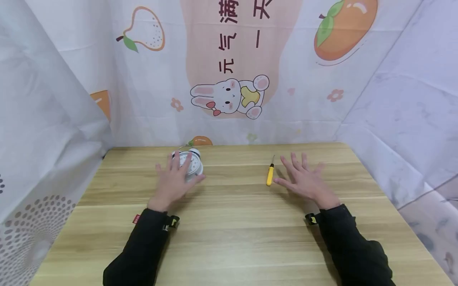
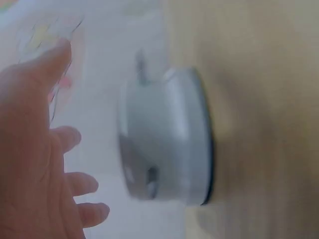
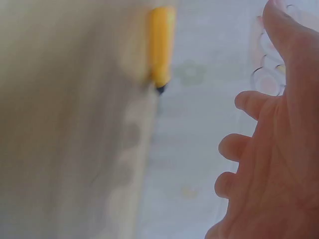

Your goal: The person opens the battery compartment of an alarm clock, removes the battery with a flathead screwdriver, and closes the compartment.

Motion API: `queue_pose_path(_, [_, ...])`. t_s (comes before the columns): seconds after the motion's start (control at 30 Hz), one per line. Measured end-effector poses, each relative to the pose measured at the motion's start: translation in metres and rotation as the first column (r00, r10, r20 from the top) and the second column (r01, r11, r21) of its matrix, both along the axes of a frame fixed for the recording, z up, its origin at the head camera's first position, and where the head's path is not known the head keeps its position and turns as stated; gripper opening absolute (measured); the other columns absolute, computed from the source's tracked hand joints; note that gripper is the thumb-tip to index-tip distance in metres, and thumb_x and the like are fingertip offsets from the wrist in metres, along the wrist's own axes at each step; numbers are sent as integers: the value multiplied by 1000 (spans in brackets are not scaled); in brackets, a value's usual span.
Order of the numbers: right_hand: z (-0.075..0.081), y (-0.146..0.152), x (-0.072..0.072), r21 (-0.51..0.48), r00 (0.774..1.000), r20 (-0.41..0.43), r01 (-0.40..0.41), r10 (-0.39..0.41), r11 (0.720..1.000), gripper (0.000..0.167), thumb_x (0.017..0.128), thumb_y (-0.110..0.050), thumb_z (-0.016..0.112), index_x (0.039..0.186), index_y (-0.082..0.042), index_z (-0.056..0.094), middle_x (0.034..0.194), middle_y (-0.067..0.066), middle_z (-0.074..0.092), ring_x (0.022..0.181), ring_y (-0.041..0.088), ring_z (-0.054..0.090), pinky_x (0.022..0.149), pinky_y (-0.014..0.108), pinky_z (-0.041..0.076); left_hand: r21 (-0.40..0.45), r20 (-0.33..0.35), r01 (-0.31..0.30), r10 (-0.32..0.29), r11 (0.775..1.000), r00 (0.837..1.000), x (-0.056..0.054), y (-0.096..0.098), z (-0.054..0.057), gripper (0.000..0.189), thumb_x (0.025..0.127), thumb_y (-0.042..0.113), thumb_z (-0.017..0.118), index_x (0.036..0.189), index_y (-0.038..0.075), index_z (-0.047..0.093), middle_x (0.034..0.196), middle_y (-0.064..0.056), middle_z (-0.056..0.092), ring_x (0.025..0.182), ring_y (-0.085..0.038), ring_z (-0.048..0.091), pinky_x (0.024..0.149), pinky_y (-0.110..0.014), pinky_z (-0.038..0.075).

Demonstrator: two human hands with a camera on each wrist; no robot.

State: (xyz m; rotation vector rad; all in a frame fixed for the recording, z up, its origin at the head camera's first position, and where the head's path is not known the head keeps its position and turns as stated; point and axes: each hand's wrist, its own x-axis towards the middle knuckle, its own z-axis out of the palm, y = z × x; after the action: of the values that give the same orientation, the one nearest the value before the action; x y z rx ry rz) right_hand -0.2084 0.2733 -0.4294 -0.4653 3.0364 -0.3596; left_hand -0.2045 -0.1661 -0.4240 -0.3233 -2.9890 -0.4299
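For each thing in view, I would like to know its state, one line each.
Left hand: spread open, holding nothing
Right hand: spread open, holding nothing
White clock: lying face up, not held
Yellow-handled tool: lying down, not held
Cloth: hanging, creased

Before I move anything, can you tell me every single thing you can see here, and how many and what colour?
Alarm clock: one, white, near the table's back edge, left of the middle
Thin-tipped tool: one, yellow handle, black collar, on the table, right of the middle
Table: one, light brown wood, in front
Back cloth: one, white with pink, behind the table
Printed rabbit: one, white, lying sideways on that cloth
Printed fruits: several, mostly orange, same cloth
Printed writing: dark red, same cloth
Side coverings: white with grey patterns, both sides, count unclear
Sleeves: two, black, over the table
Wrist devices: two, mostly black, one per wrist
Left hand: one, by the clock
Right hand: one, right of the tool
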Motion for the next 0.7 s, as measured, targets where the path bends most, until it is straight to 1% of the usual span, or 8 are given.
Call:
queue_pose_path(0.13, [12,-24,-2,-74,1000,-13,-29,28,997,91,95,-72,48,165,-24,14,168,19,3,150,43,-15,99,80,-18,98,-12,-38,40,994,999,-5,-12,10,86,100,66,42,163,12,22,163,-31,12,149,-52,12,107,-79,11])
queue_pose_path(0.23, [20,-45,-5,-109,998,-23,-58,56,992,91,95,-72,49,165,-24,15,168,18,3,150,43,-15,101,80,-16,170,-12,-45,47,984,999,-7,-18,14,80,103,61,39,163,10,20,163,-32,12,148,-52,12,109,-77,14])
queue_pose_path(0.33, [27,-68,-8,-149,996,-23,-92,90,984,93,93,-73,50,165,-26,13,168,14,2,150,42,-15,103,78,-16,223,-24,-45,52,974,998,-9,-23,15,76,105,54,41,162,7,22,161,-33,16,147,-52,18,111,-72,18])
queue_pose_path(0.43, [34,-90,-11,-214,991,-48,-133,125,968,94,92,-71,55,165,-24,16,168,12,4,151,40,-12,105,77,-13,270,-25,-46,55,962,998,-12,-26,15,73,106,49,43,161,5,24,160,-33,20,145,-52,23,112,-68,23])
queue_pose_path(0.47, [35,-97,-12,-235,988,-62,-150,139,960,94,93,-69,57,164,-22,18,168,12,7,151,40,-9,106,77,-11,287,-17,-47,54,957,998,-13,-27,14,73,106,48,44,161,4,24,160,-33,20,145,-52,24,113,-67,23])
queue_pose_path(0.53, [38,-111,-13,-281,981,-94,-188,168,941,91,94,-63,61,163,-17,24,167,13,17,153,38,3,110,75,-3,324,14,-54,52,945,999,-16,-29,13,71,107,47,43,161,5,24,161,-32,18,146,-51,23,113,-67,23])
queue_pose_path(0.63, [40,-134,-13,-371,970,-114,-242,215,897,79,97,-49,66,157,-7,38,159,14,38,148,34,31,117,62,19,372,75,-73,48,925,996,-22,-32,12,70,108,44,42,162,5,22,162,-30,17,147,-50,21,114,-66,22])
queue_pose_path(0.7, [38,-151,-12,-437,967,-100,-254,234,863,67,99,-41,67,151,-3,47,151,15,50,137,32,48,114,51,34,390,114,-87,45,917,992,-26,-35,10,68,108,42,40,162,4,21,163,-29,17,147,-49,21,114,-65,21])
